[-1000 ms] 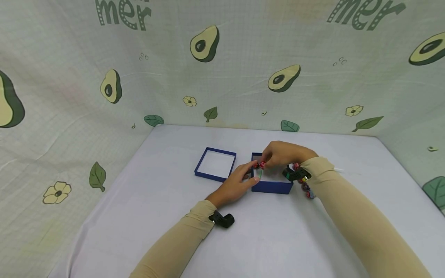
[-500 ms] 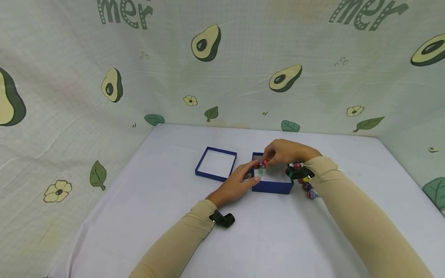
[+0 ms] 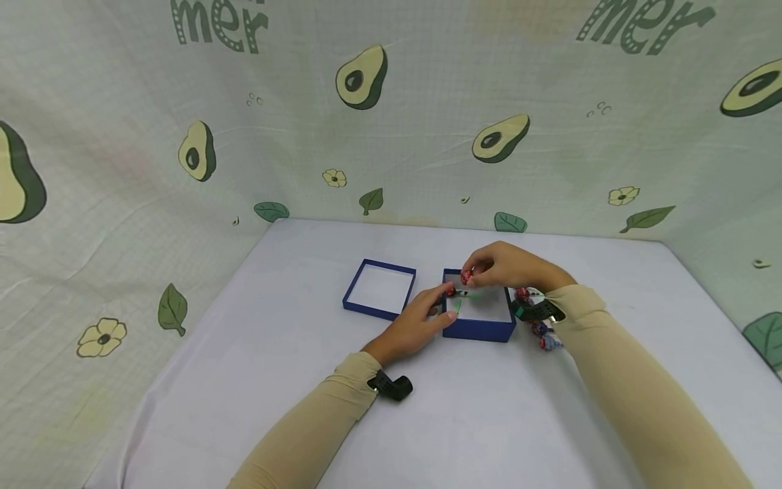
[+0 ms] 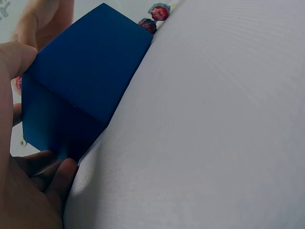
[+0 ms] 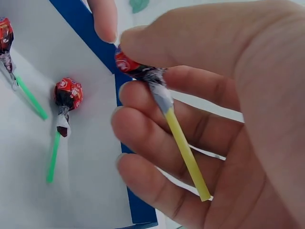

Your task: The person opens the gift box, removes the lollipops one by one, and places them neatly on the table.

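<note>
My right hand (image 3: 507, 263) is over the blue box (image 3: 478, 330), pinching a red-wrapped lollipop (image 5: 151, 78) between thumb and fingers. Its yellow stick (image 5: 187, 153) slants across the curled fingers. Inside the box, on its white floor, lie two red-wrapped lollipops with green sticks, one lollipop (image 5: 69, 93) closer to the right hand and another lollipop (image 5: 5, 37) beyond it. My left hand (image 3: 415, 324) grips the box's near left corner, thumb at the rim and fingers against the side wall; in the left wrist view its fingers (image 4: 61, 179) bend at the wall's lower edge.
A blue-edged lid (image 3: 370, 312) lies left of the box. Several more wrapped lollipops (image 3: 548, 343) sit on the white table right of the box, partly hidden by the right wrist. A patterned cloth (image 3: 421, 183) hangs behind the table.
My right hand has risen slightly and shifted right, lifting the pinched lollipop away from those in the box. The left hand keeps its place on the box.
</note>
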The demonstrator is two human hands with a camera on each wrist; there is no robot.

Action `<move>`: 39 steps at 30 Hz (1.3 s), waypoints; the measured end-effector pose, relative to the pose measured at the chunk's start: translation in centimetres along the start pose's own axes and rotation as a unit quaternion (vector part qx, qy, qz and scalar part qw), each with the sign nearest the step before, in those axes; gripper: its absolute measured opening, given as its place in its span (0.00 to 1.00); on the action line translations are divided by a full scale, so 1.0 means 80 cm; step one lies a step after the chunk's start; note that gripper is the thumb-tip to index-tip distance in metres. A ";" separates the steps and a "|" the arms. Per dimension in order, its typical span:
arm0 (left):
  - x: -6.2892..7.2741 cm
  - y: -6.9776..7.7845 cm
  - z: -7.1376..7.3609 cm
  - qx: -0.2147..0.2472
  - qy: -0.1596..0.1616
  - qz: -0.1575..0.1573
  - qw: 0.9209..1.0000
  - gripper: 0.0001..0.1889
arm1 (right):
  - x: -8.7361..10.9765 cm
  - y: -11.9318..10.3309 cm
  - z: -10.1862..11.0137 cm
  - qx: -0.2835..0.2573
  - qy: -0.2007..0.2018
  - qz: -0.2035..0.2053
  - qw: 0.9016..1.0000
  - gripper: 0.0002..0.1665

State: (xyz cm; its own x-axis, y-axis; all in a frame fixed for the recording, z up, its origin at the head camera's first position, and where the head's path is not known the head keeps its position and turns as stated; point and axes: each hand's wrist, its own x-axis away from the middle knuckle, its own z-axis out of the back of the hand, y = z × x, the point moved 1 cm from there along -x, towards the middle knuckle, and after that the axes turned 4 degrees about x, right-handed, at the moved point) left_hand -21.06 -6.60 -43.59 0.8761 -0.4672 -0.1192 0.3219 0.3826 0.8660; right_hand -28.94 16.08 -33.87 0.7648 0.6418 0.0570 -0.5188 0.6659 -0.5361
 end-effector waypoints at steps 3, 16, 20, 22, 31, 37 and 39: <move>0.000 0.001 0.001 -0.003 0.000 0.000 1.000 0.34 | 0.004 0.003 -0.002 0.004 0.026 -0.004 1.000 0.13; 0.002 0.001 0.001 -0.004 -0.003 0.003 1.000 0.35 | 0.025 0.011 -0.010 -0.061 0.104 -0.031 0.992 0.20; 0.002 0.002 0.001 -0.003 -0.003 0.004 1.000 0.35 | 0.029 0.012 -0.016 -0.078 0.116 -0.047 0.989 0.23; 0.002 0.002 0.000 -0.003 -0.002 0.002 1.000 0.35 | 0.031 0.011 -0.019 -0.086 0.119 -0.051 0.988 0.24; 0.000 0.002 -0.001 -0.004 -0.001 -0.003 1.000 0.35 | 0.044 0.008 -0.020 -0.073 0.142 -0.053 0.986 0.28; -0.002 0.001 -0.001 -0.004 -0.002 -0.004 1.000 0.35 | 0.051 0.007 -0.022 -0.091 0.152 -0.054 0.983 0.28; -0.002 0.000 -0.002 -0.005 -0.002 -0.002 1.000 0.35 | 0.055 0.006 -0.021 -0.091 0.153 -0.055 0.983 0.27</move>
State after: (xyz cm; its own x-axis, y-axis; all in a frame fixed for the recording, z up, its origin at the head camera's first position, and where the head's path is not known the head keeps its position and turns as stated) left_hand -21.16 -6.45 -43.65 0.8732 -0.4720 -0.1214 0.3297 0.3887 0.8604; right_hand -25.17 18.55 -35.28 0.9056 0.4074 -0.1180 -0.3714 0.6272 -0.6846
